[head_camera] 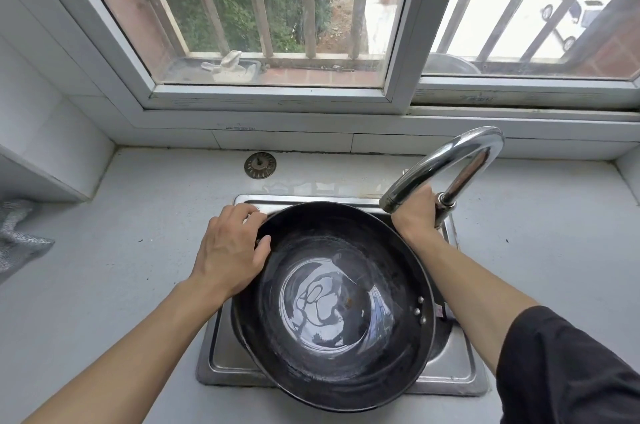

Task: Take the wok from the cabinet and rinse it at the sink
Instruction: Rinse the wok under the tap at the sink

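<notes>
No legible text anywhere. Two printed marks, both too small and blurred to read: a dark line of characters on the window frame [239, 128], well beyond the left hand's fingertips [247, 210], and a faint print on the sliding track [476, 98], up past the faucet [446, 160] that the right hand's fingers [420, 205] reach for. Wok [332, 306], sink rim [221, 361] and strainer plug [260, 165]: no visible branding or numbers.

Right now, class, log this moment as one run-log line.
black round metal wok: over steel sink, holds water | left hand: on wok rim | right hand: grips chrome faucet
</notes>
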Demonstrator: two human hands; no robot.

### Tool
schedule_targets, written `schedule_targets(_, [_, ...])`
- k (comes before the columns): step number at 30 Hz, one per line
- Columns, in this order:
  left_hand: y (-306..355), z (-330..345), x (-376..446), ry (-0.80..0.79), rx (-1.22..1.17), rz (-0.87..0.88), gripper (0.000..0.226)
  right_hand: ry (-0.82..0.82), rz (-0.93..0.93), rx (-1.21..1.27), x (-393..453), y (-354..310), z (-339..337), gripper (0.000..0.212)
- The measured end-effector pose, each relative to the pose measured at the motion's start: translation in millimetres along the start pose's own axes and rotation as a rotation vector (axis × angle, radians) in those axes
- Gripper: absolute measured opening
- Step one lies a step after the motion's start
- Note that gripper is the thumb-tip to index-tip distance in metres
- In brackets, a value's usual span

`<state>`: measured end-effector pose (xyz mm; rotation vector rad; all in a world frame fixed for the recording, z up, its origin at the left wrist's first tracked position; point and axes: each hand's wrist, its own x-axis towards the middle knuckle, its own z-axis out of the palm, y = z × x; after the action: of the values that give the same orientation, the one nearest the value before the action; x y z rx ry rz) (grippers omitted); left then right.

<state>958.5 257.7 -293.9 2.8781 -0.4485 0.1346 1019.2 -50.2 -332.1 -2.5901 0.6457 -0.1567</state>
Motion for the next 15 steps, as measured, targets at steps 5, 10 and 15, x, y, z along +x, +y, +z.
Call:
schedule_targets(5, [0.2, 0.2, 1.7, 0.006, 0.003, -0.001, 0.032, 0.002, -0.004, 0.013, 5.8, 6.2, 8.8, 0.017])
schedule_targets(10, [1.3, 2.2, -0.1, -0.011, 0.005, -0.006, 0.031, 0.007, -0.024, 0.081, 6.1, 6.7, 14.5, 0.017])
schedule_targets(15, [1.6, 2.9, 0.1, -0.019, 0.004, -0.014, 0.031, 0.014, -0.047, 0.076, 4.4, 5.7, 9.0, 0.017])
